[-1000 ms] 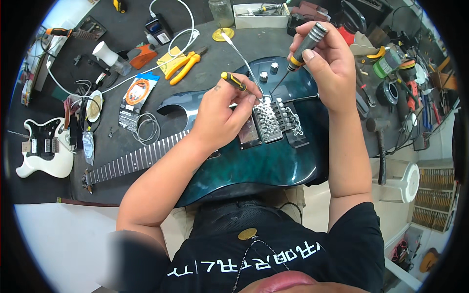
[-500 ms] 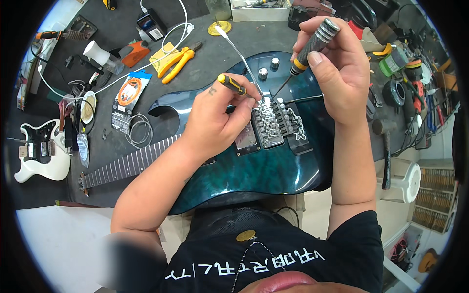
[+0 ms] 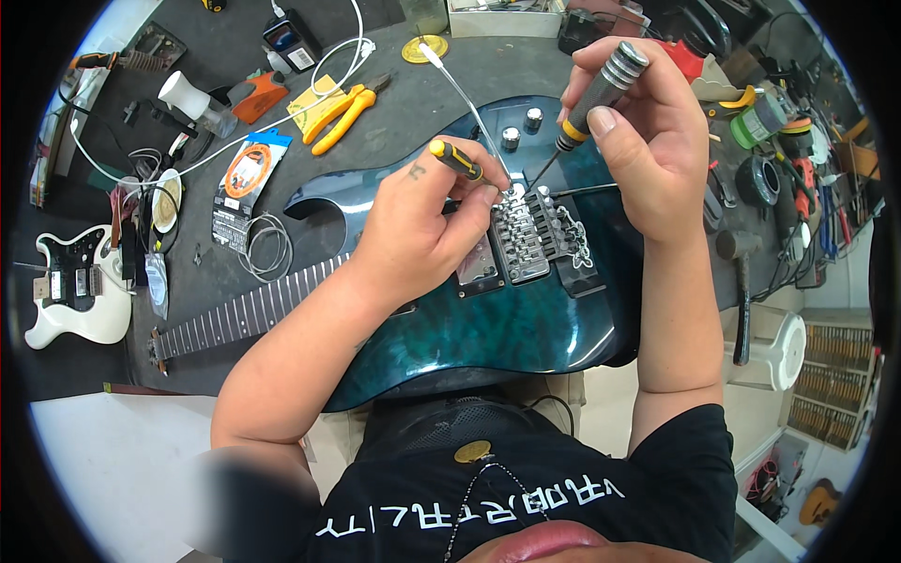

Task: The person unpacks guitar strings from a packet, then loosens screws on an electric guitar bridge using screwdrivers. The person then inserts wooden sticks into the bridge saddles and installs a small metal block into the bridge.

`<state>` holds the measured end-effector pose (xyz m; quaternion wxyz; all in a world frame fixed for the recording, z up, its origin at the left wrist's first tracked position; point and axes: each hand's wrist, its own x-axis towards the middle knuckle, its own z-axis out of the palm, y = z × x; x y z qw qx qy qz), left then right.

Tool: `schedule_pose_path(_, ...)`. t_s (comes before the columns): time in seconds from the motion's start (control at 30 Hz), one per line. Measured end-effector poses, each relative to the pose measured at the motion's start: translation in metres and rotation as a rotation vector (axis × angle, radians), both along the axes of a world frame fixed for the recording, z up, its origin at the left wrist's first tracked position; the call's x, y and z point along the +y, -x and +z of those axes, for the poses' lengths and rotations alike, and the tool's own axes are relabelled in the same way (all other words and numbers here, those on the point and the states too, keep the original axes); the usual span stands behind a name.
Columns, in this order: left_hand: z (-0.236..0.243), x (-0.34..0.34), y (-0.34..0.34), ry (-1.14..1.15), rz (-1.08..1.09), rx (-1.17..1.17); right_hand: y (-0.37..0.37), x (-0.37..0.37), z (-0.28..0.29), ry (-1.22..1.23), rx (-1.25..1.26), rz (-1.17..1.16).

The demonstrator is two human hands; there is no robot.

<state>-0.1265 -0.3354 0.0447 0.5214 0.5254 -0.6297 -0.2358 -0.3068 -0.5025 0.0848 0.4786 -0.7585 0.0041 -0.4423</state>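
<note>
A glossy dark teal electric guitar (image 3: 479, 328) lies across the bench, its fretted neck (image 3: 244, 305) pointing left. My left hand (image 3: 422, 211) grips a small yellow-and-black screwdriver (image 3: 455, 157) at the upper end of the chrome bridge (image 3: 526, 239); its tip is hidden by my fingers. My right hand (image 3: 643, 141) holds a larger grey knurled screwdriver (image 3: 605, 89), angled down with its thin shaft reaching the bridge's top. A thin rod with a white tip (image 3: 460, 84) rises beside my left fingers. Two chrome knobs (image 3: 511, 137) sit above the bridge.
Yellow pliers (image 3: 343, 122), a string packet (image 3: 242, 192) and a white cable (image 3: 122, 178) lie on the dark bench (image 3: 375, 155). A white guitar body (image 3: 75, 319) is at the left, assorted tools and a hammer (image 3: 737, 253) at the right, and a white stool (image 3: 774, 347) below.
Compared with a second ago, my right hand and its screwdriver sit slightly farther right, with the guitar shifted a little in view. Both hands keep their holds.
</note>
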Motion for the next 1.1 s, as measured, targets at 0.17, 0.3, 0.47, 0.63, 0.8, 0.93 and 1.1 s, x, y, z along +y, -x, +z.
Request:
schedule_pose_path(0.17, -0.001, -0.004, -0.003, 0.017, -0.014, -0.031, -0.006, 0.003, -0.004, 0.016, 0.007, 0.002)
schedule_pose_path(0.3, 0.004, -0.007, -0.005, 0.052, 0.019, -0.047, -0.011, 0.0, 0.001, 0.055, 0.019, 0.016)
schedule_pose_path(0.47, 0.025, -0.006, -0.01, 0.071, 0.31, 0.266, -0.003, 0.006, 0.015, -0.14, -0.111, -0.016)
schedule_pose_path(0.63, 0.059, 0.001, -0.01, 0.178, 0.289, -0.27, -0.004, 0.012, 0.002, -0.305, -0.084, 0.19)
schedule_pose_path(0.8, 0.083, 0.003, 0.022, 0.004, 0.196, -0.44, -0.001, 0.025, 0.001, -0.264, -0.142, 0.155)
schedule_pose_path(0.93, 0.076, -0.015, 0.008, -0.084, 0.144, -0.194, -0.009, 0.019, -0.005, -0.355, -0.123, 0.089)
schedule_pose_path(1.1, 0.064, -0.048, -0.071, -0.122, 0.479, -0.144, -0.017, 0.002, -0.01, -0.304, -0.089, -0.091)
